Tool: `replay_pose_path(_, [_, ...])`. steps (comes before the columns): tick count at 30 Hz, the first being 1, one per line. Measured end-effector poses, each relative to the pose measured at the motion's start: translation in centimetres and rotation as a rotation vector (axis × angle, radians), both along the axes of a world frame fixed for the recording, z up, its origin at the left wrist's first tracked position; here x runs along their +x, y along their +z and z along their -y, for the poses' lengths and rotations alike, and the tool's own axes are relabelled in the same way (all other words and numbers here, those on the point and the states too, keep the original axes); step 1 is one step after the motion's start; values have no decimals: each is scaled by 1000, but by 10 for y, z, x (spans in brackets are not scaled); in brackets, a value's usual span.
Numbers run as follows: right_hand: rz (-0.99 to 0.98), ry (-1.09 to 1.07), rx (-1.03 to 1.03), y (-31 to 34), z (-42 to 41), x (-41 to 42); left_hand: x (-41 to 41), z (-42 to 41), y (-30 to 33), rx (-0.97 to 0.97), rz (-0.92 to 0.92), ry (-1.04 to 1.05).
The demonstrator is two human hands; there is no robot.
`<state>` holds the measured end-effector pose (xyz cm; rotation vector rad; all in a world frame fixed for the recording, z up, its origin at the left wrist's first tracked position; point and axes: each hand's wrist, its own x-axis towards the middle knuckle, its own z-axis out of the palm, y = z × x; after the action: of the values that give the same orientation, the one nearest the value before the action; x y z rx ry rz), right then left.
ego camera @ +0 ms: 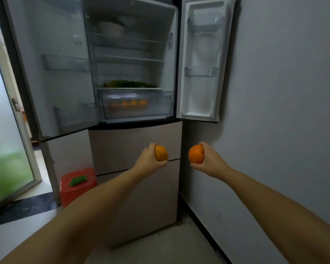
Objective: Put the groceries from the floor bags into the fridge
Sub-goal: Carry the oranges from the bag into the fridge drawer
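Two oranges, held: left one (161, 153) duller, yellow-orange; right one (196, 154) bright orange. Fridge (135, 141) lower fronts beige, interior white. Crisper drawer (136, 105) clear, orange fruit (133, 103) showing through. Leafy greens (129, 84) dark green. Stool (77, 184) red, green item (77, 181) on top. Wall (284, 111) pale grey.

Grey wall (284, 92) right, pale floor (160, 250), red stool (77, 184), frosted glass door (6, 130) left.
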<state>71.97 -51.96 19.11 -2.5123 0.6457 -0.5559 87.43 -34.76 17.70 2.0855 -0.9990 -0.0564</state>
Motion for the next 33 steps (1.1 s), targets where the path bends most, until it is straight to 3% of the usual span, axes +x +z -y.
replay_pose_path(11, [126,273,-102,79,166,226,171,142,53,-165,51,194])
replay_pose_path(24, [456,547,-140,184,194,531,424,175,212,-139,423,352])
replay_pose_path(28, [237,549,-192,208,221,603,502,197,243,101,379,354])
replay_pose_path(33, [-328,566,-331,196,251,672,569,237,229,655,405,243])
